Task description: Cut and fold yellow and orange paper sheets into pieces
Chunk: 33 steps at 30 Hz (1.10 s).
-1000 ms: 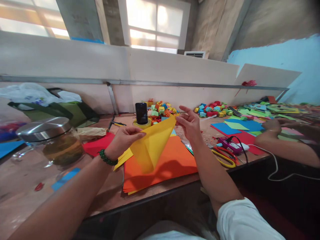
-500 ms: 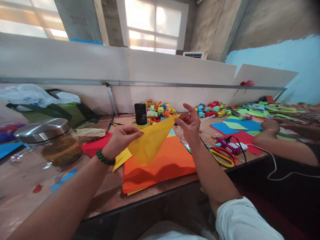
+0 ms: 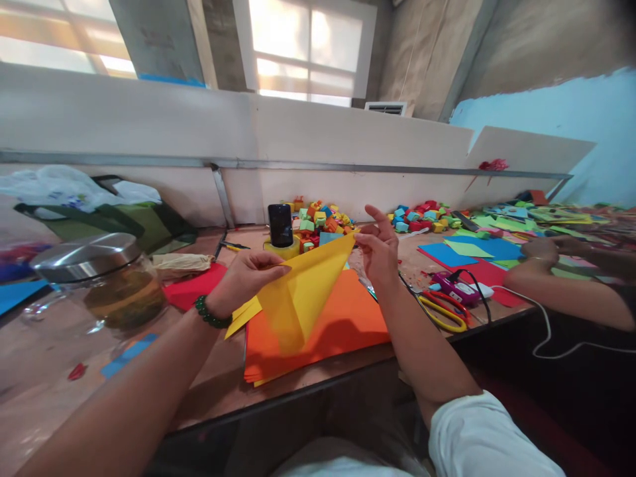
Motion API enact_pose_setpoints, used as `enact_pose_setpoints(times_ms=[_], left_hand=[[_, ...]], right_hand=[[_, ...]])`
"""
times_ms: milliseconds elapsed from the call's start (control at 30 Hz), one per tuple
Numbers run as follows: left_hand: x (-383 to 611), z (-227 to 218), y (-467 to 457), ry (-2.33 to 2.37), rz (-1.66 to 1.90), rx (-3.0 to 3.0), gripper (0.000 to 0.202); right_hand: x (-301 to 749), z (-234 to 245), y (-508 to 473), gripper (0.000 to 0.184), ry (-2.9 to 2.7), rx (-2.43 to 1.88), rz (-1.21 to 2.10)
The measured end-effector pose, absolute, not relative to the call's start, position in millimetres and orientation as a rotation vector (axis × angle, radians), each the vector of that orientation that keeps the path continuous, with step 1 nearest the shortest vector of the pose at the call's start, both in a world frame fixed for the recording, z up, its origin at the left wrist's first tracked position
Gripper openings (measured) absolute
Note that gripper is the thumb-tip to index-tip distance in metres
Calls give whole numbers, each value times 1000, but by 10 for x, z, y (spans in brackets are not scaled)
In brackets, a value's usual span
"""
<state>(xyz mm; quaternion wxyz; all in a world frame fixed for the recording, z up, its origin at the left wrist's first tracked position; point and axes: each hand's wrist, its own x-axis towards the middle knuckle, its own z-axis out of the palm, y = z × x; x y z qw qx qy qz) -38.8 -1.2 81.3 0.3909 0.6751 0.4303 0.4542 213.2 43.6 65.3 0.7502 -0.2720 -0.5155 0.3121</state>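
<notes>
A sheet of yellow paper (image 3: 308, 288) hangs in the air between my hands, its lower part drooping and slightly blurred. My left hand (image 3: 247, 278), with a green bead bracelet at the wrist, pinches the sheet's upper left edge. At the upper right corner, my right hand (image 3: 378, 246) grips it between thumb and fingers, the index finger raised. Beneath the sheet lies a stack of orange paper (image 3: 348, 324), with smaller yellow pieces (image 3: 242, 315) at its left side.
A phone (image 3: 281, 225) stands behind the stack, near colourful folded paper pieces (image 3: 318, 218). To the left is a glass teapot (image 3: 119, 291). Yellow-handled scissors (image 3: 442, 315) and a purple device (image 3: 454, 288) lie right. A co-worker's hands (image 3: 541, 252) are at far right.
The yellow sheet's lower part has swung down and toward me, opening out more. Both hands keep their hold, shifted very slightly to the right.
</notes>
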Motion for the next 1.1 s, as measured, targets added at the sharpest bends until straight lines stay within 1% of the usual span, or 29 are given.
enact_pose_setpoints(times_ms=[100, 200, 267, 300, 400, 500, 667, 833, 1000, 1100], left_hand=[[-382, 815, -21, 1083, 1093, 1670, 32], [-379, 799, -7, 1074, 1012, 1667, 32], [-365, 773, 6, 1065, 956, 1739, 32], [-353, 759, 9, 1063, 928, 1779, 32], [-301, 727, -3, 1060, 860, 1844, 29], [-254, 718, -26, 1060, 818, 1847, 26], [-222, 676, -14, 1054, 786, 1864, 24], [-223, 585, 25, 1047, 790, 1886, 26], [-243, 503, 66, 1051, 798, 1977, 25], [-230, 453, 68, 1163, 910, 2170, 20]], right_hand=[[2256, 663, 521, 48, -1055, -625, 601], [2284, 741, 430, 33, -1067, -641, 425], [2202, 799, 267, 19, -1226, -641, 344], [2137, 818, 177, 17, -1363, -644, 345], [1932, 809, -19, 23, -1820, -679, 501], [1815, 731, -27, 30, -2073, -741, 678], [1816, 650, 74, 34, -2123, -701, 784], [1771, 619, 55, 34, -2128, -714, 689], [1734, 558, 60, 33, -2127, -722, 694], [1753, 527, 142, 31, -2114, -776, 670]])
